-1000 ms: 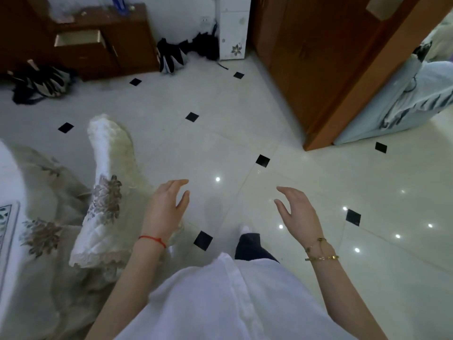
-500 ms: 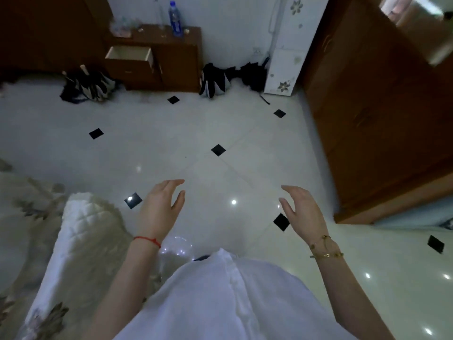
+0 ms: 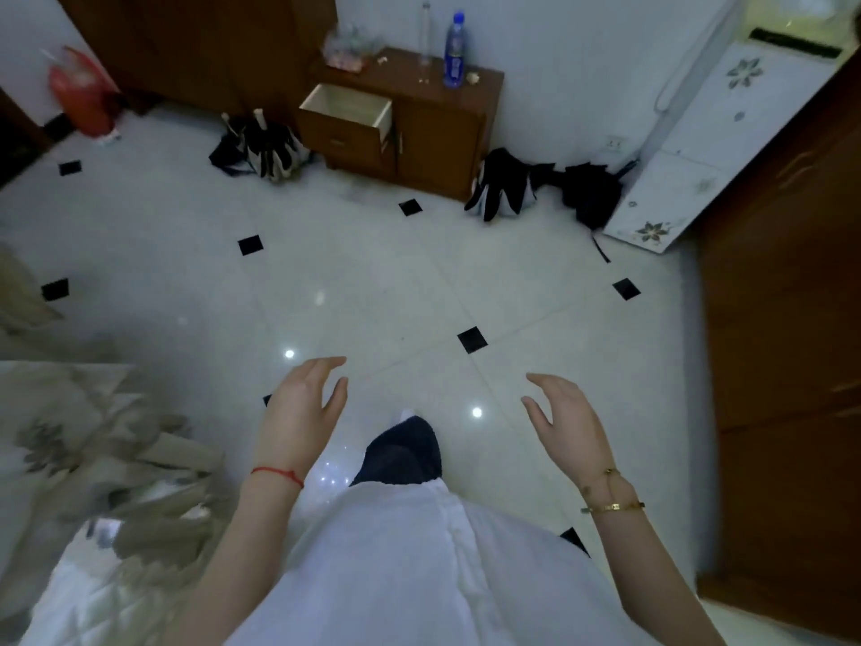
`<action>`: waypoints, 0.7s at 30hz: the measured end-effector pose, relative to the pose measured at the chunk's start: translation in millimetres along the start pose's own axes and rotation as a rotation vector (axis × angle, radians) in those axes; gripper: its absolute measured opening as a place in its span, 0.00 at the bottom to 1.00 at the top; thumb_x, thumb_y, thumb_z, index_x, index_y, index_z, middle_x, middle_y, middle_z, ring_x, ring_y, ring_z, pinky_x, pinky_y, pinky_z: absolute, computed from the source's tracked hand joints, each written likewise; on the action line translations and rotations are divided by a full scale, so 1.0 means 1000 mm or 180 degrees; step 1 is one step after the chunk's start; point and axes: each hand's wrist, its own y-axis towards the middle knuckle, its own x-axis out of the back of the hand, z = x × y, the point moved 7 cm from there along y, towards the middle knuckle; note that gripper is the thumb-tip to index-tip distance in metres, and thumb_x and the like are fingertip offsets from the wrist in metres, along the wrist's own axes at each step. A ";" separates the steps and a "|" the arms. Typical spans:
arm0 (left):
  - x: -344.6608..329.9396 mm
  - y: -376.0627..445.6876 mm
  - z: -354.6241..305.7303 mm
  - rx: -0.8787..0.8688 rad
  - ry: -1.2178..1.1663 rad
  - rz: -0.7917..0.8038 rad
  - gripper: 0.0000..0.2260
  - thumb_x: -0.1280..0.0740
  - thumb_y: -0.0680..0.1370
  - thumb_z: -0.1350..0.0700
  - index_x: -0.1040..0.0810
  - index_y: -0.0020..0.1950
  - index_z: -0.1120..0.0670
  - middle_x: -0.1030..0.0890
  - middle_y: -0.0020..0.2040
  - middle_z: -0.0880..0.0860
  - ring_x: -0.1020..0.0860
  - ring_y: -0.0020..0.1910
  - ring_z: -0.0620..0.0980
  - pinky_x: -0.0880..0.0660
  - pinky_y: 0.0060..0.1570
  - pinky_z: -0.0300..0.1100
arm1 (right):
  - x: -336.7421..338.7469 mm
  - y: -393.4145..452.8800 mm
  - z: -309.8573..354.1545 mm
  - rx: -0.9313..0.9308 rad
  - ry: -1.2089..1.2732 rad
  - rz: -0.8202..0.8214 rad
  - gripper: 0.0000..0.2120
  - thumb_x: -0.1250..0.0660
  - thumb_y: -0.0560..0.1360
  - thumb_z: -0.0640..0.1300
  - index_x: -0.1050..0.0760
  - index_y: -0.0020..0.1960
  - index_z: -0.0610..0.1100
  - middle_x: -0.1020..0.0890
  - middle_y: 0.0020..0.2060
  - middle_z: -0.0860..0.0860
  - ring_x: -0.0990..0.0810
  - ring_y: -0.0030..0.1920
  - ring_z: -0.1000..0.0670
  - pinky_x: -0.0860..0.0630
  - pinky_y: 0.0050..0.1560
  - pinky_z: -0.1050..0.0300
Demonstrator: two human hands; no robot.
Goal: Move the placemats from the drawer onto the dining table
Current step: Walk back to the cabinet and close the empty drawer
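— Report on the hands first.

— I see the left hand [image 3: 305, 407] raised over the tiled floor [image 3: 372, 282], fingers loosely curved and spread, holding nothing. The right hand [image 3: 561, 419] is level with it and well apart from it, also relaxed and holding nothing.

— And the drawer?

— The drawer [image 3: 347, 107] stands pulled out of the brown cabinet [image 3: 438, 132] against the far wall, well away from both hands. I can see its pale inner walls; I cannot tell whether any placemats lie inside.

— Anything else to record?

— A blue-capped bottle [image 3: 454, 49] stands upright on the cabinet top. Folded umbrellas [image 3: 265, 149] lie on the floor just left of the cabinet, more dark ones [image 3: 503, 186] to its right. A quilted chair cover [image 3: 93, 589] sits blurred at lower left.
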 end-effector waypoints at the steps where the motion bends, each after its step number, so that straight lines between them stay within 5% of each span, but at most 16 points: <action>1: 0.003 0.027 0.001 -0.0027 0.0017 -0.0035 0.12 0.35 0.78 0.56 0.23 0.61 0.55 0.20 0.57 0.52 0.22 0.55 0.52 0.26 0.56 0.44 | 0.002 0.030 0.004 0.0025 0.0002 -0.0023 0.17 0.37 0.79 0.45 0.28 0.66 0.42 0.22 0.61 0.47 0.28 0.63 0.48 0.34 0.62 0.61; 10: 0.042 0.261 0.000 -0.0031 0.0238 -0.0315 0.12 0.34 0.78 0.57 0.22 0.61 0.55 0.19 0.56 0.54 0.21 0.55 0.55 0.25 0.54 0.47 | 0.029 0.282 0.060 0.0317 0.0017 -0.0250 0.17 0.37 0.79 0.46 0.28 0.66 0.42 0.23 0.61 0.48 0.27 0.63 0.50 0.35 0.61 0.63; 21: 0.020 0.484 0.035 0.0228 0.0162 -0.0306 0.12 0.34 0.77 0.57 0.22 0.60 0.55 0.19 0.56 0.53 0.21 0.55 0.54 0.25 0.53 0.46 | -0.017 0.521 0.071 0.0350 0.0051 0.0049 0.17 0.36 0.78 0.45 0.27 0.65 0.41 0.22 0.60 0.46 0.26 0.62 0.47 0.34 0.62 0.61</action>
